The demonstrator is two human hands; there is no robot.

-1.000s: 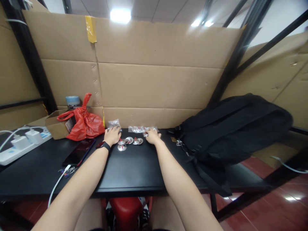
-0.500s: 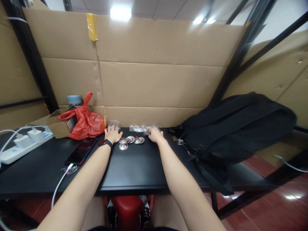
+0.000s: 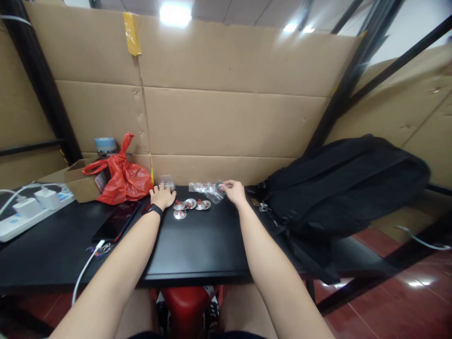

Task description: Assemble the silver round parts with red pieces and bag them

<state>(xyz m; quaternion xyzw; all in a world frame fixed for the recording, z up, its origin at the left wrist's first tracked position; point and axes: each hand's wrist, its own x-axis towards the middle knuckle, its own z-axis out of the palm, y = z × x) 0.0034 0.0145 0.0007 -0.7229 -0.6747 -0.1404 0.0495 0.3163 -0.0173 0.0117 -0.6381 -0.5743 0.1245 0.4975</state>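
Lays the left hand (image 3: 163, 197) palm down on the black bench (image 3: 197, 245), fingers straight and spread apart, closed around nothing, with fingertips at a small clear packet (image 3: 167, 181) near the foot of the cardboard wall (image 3: 226, 117); too blurred to tell whether touching it. Pinches a right-hand clear packet (image 3: 213, 195) between thumb and fingers of the right hand (image 3: 235, 191), nearly closed, with a round, dark-rimmed shape at the fingertips, too small to make out. Shows just left of that grip, along the far edge of the bench, a row of clear-wrapped discs (image 3: 200, 187). Has between the hands, nearer the body, a loose cluster of silvery discs (image 3: 190, 204), some overlapping and some with red bits on top, plus a single silvery disc (image 3: 180, 214) lying flat just in front. Wears a dark watch (image 3: 152, 209) on the left wrist. Includes farther left a phone (image 3: 116, 221), a bunch of keys (image 3: 103, 249) beside a white cable (image 3: 84, 275), a knotted red plastic bag (image 3: 127, 181) against an open cardboard box (image 3: 80, 182), a blue-lidded jar (image 3: 105, 145) behind them, and a white power strip (image 3: 17, 227) with plugs in it. Includes on the right a black backpack (image 3: 349, 183) lying on its side, with a key ring (image 3: 263, 207) near its left end. Shows under the near edge a red stool (image 3: 187, 301) between the legs.
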